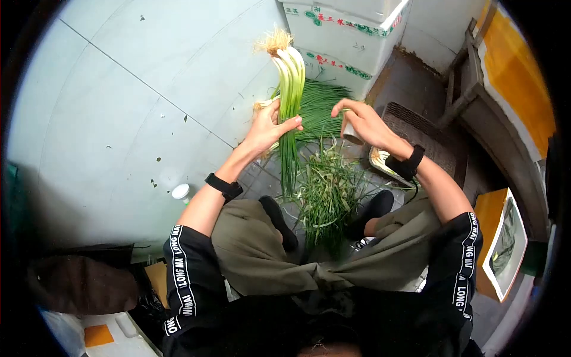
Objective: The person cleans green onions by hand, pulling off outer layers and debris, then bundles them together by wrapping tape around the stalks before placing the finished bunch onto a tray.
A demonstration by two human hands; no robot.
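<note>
My left hand is closed around a bunch of scallions, held upright with the roots at the top and the green leaves hanging down. To its right, my right hand is curled, with a short grey-white object under its fingers; its kind is not clear. Below both hands, a heap of loose green trimmings lies on the floor between my shoes. Behind the held bunch, a pile of long green scallions rests on the floor. Some white stems show in a container under my right wrist.
Stacked white foam boxes stand beyond the pile. A dark crate sits on the right, near a wooden frame. An open foam box is at the lower right. The pale wall closes off the left.
</note>
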